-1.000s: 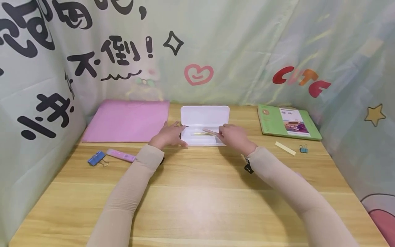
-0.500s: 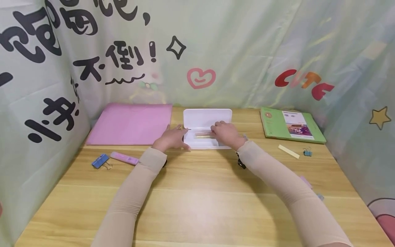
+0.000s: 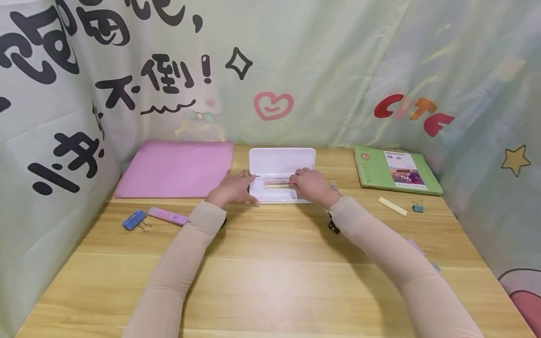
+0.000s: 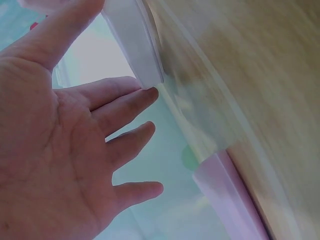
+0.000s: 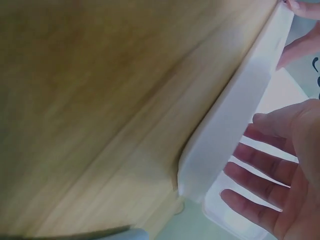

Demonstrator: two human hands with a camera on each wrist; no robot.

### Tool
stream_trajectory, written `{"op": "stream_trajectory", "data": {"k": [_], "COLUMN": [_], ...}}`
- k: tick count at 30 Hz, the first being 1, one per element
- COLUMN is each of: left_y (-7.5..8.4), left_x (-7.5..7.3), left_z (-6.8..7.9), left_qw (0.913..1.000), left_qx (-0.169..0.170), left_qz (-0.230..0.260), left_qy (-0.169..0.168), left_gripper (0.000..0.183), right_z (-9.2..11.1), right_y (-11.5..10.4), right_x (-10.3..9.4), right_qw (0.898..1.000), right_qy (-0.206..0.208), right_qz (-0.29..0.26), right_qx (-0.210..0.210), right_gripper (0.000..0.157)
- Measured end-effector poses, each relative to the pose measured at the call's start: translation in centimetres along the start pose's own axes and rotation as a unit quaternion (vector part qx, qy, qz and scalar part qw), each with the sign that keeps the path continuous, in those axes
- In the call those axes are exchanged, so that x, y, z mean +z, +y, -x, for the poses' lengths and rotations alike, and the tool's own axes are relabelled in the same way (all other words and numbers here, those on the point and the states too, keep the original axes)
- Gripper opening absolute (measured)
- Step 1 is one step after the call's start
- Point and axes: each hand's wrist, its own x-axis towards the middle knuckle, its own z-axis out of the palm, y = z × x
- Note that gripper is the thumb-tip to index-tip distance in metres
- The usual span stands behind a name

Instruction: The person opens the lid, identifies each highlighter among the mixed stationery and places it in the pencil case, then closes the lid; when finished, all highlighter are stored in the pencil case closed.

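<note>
A white pencil case [image 3: 282, 162] stands at the back of the table with its lid raised. Thin pencil-like sticks [image 3: 276, 185], one pinkish and one yellowish, lie lengthwise inside it. My left hand [image 3: 232, 188] spans the case's left end, thumb at the front corner and fingers toward the back. In the left wrist view those fingers [image 4: 132, 107] are straight and spread, touching the case's edge. My right hand [image 3: 313, 185] reaches into the case's right part, over the sticks' ends. The right wrist view shows its fingers [image 5: 260, 187] apart and nearly straight, with nothing visible between them.
A pink folder [image 3: 181, 169] lies back left, a green book [image 3: 397, 170] back right. Near the left arm are a blue binder clip [image 3: 134, 219] and a pink-purple stick [image 3: 168, 216]. A pale yellow strip [image 3: 393, 206] and a teal binder clip [image 3: 418, 206] lie right.
My right hand has moved left and deeper into the case; the pinkish stick it held at a slant now lies flat inside. The left hand has stayed at the case's left end.
</note>
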Motion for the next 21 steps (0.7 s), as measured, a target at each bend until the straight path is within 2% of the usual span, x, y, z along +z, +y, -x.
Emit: {"op": "stream_trajectory", "data": {"k": [3, 5, 9, 11, 14, 18, 21], "left_y": [0.1, 0.1, 0.1, 0.0, 0.0, -0.1, -0.1], "left_x": [-0.1, -0.1, -0.1, -0.1, -0.1, 0.1, 0.1], "left_z": [0.0, 0.0, 0.1, 0.1, 0.1, 0.0, -0.1], "left_qw": [1.0000, 1.0000, 1.0000, 1.0000, 1.0000, 1.0000, 1.0000], "left_qx": [0.000, -0.001, 0.002, 0.004, 0.004, 0.003, 0.002], "left_qz": [-0.004, -0.007, -0.001, 0.004, 0.006, 0.003, 0.003], "left_qy": [0.001, -0.001, -0.004, -0.003, -0.004, -0.003, -0.002], "left_gripper": [0.097, 0.096, 0.097, 0.097, 0.097, 0.098, 0.098], "right_z": [0.7, 1.2, 2.4, 3.2, 4.4, 5.9, 6.7], "right_y": [0.0, 0.1, 0.5, 0.7, 1.1, 1.5, 1.4], "right_x": [-0.6, -1.0, -1.8, -2.3, -2.9, -3.4, -3.6], "right_qw": [1.000, 1.000, 0.994, 0.985, 0.962, 0.939, 0.936], "right_qy": [0.007, 0.003, -0.026, -0.058, -0.134, -0.223, -0.239], "right_qz": [0.000, 0.002, 0.003, 0.005, 0.027, 0.058, 0.057], "right_qx": [0.005, 0.023, 0.107, 0.163, 0.234, 0.254, 0.254], "right_gripper": [0.016, 0.015, 0.015, 0.015, 0.014, 0.023, 0.036]}}
